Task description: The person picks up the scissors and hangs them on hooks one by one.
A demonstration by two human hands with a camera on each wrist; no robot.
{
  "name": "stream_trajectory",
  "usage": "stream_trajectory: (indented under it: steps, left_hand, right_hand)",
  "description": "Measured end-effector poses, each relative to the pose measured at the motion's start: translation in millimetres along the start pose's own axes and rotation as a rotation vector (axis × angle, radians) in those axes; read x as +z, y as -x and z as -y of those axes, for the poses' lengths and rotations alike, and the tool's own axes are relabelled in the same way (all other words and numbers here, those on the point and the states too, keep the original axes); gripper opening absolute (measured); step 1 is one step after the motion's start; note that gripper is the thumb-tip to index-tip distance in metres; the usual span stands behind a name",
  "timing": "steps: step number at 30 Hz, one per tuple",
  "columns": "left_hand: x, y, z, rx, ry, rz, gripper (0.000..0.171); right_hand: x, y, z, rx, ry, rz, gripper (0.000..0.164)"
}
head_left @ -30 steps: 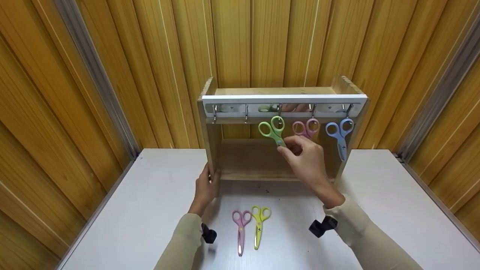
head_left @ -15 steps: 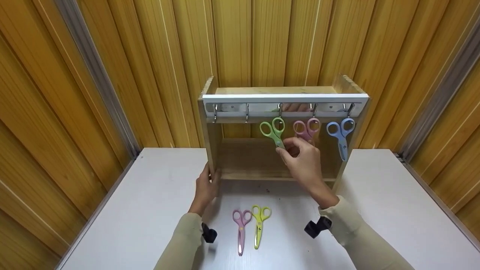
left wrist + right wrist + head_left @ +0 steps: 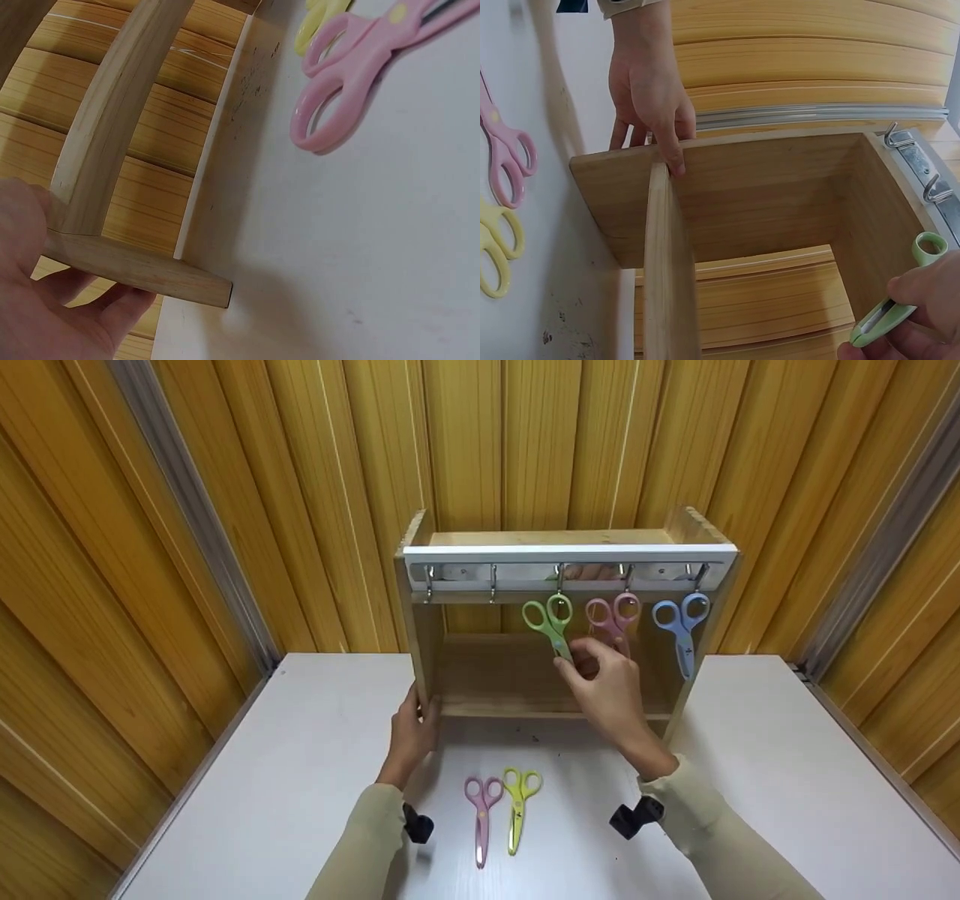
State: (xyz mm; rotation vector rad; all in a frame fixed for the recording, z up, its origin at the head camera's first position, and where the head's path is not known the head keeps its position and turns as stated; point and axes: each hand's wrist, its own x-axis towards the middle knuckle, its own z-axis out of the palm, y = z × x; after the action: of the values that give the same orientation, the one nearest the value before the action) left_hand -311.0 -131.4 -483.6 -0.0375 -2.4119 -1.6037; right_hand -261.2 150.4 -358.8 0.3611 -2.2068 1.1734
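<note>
My right hand [image 3: 611, 682] pinches a pair of green scissors [image 3: 556, 625] by the blades, loops upward. Their right loop lies at the middle hook [image 3: 559, 576] of the rail, and the hook's tip shows inside it. In the right wrist view the green scissors [image 3: 885, 324] sit between thumb and fingers. My left hand [image 3: 411, 731] grips the left side panel of a wooden shelf [image 3: 417, 637] near its bottom; the left wrist view shows that hand's fingers [image 3: 124, 307] behind the panel. Pink scissors [image 3: 616, 624] and blue scissors [image 3: 682, 630] hang from the two hooks farther right.
Another pair of pink scissors [image 3: 482, 814] and yellow scissors [image 3: 517, 808] lie side by side on the white table [image 3: 300, 780], in front of the shelf. Two hooks left of the middle carry nothing. Wood-patterned walls [image 3: 352, 495] stand behind and at both sides.
Over the last second my right hand and the green scissors have shifted slightly, the right loop coming closer around the middle hook. My left hand keeps its hold on the shelf.
</note>
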Motion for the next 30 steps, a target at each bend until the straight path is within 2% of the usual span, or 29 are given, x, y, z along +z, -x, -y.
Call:
stream_trajectory:
  steps: [18,30]
  left_hand:
    - [-0.9,2.0,-0.5,0.023,-0.017,-0.01,0.056]
    - [-1.1,2.8,1.4,0.055,-0.014,-0.026,0.057]
  right_hand:
    - [10.3,11.2,-15.7,0.055,-0.026,0.057,0.015]
    - [14.4,15.0,-23.2,0.069,-0.006,0.05,0.015]
